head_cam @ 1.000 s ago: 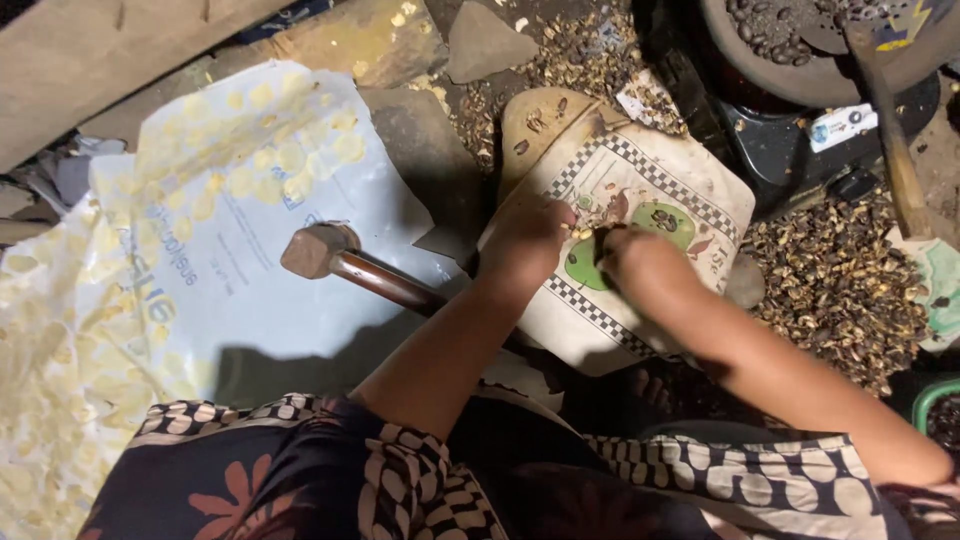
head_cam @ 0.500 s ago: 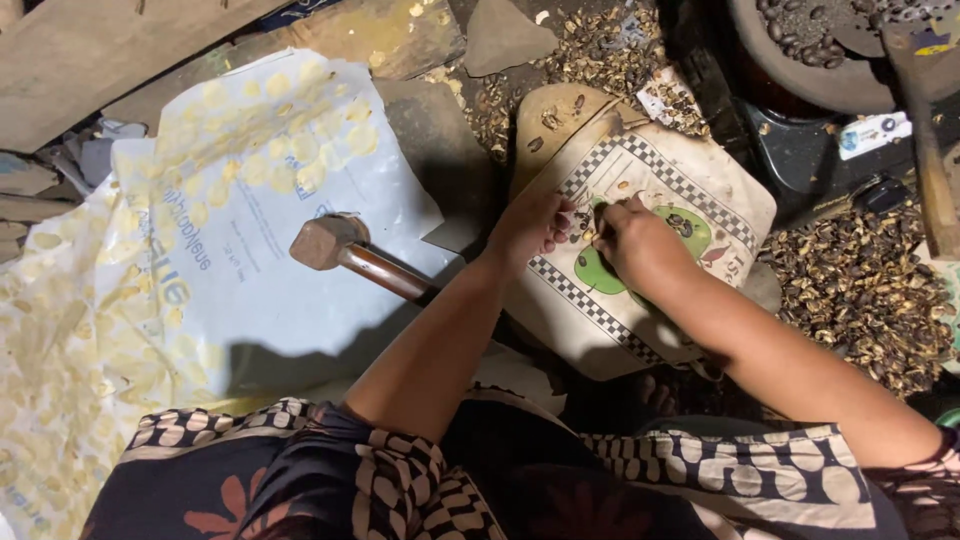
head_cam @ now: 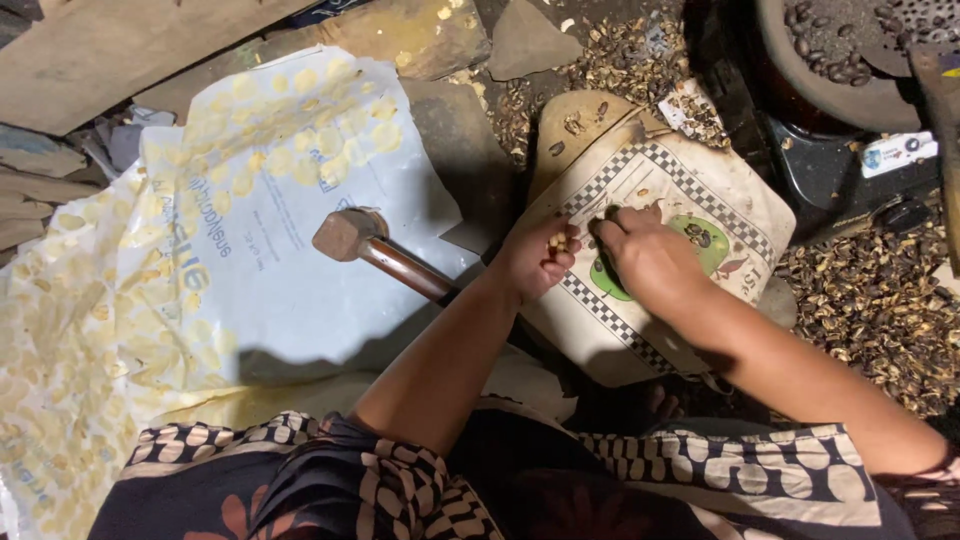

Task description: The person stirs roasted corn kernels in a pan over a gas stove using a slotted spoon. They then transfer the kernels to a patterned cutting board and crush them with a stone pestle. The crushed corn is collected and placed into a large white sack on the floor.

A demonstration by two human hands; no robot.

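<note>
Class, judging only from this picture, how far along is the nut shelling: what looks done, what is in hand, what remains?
Done: many pale kernels lie spread on the plastic sheet, and a heap of broken shells sits at the right. In hand: the left hand holds a small pale piece while the right hand works on the patterned cloth. The hammer lies idle. Left: dark nuts in the bowl.

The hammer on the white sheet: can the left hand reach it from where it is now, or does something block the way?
Probably yes. The hammer lies on the white sheet, its handle running under the left forearm, close to the left hand. Nothing covers it. However, the fingers pinch a small pale piece, so they are not free.
</note>
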